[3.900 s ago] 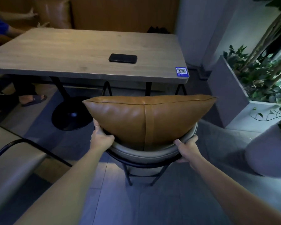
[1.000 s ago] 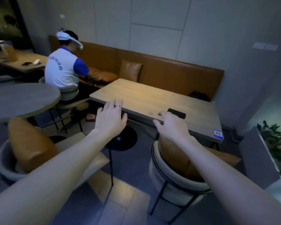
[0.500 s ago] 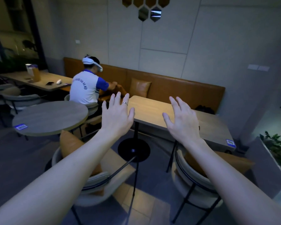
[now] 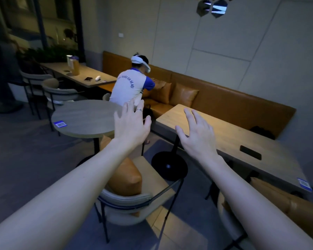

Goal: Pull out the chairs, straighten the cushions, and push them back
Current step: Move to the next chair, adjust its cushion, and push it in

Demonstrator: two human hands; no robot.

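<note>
A grey round-backed chair with black legs stands below my arms, between the round table and the long wooden table. A tan leather cushion leans in its seat. At the lower right a second chair with a tan cushion sits against the long table. My left hand and my right hand are stretched out in the air with fingers spread. They hold nothing and touch neither chair.
A person in a white and blue shirt sits at the tan bench. A black phone lies on the long table. The table's black round base stands by the chair. More chairs stand at the far left.
My hands have let go of the right chair's back and risen into the air. My view has swung left and up, bringing the left chair and round table into sight.
</note>
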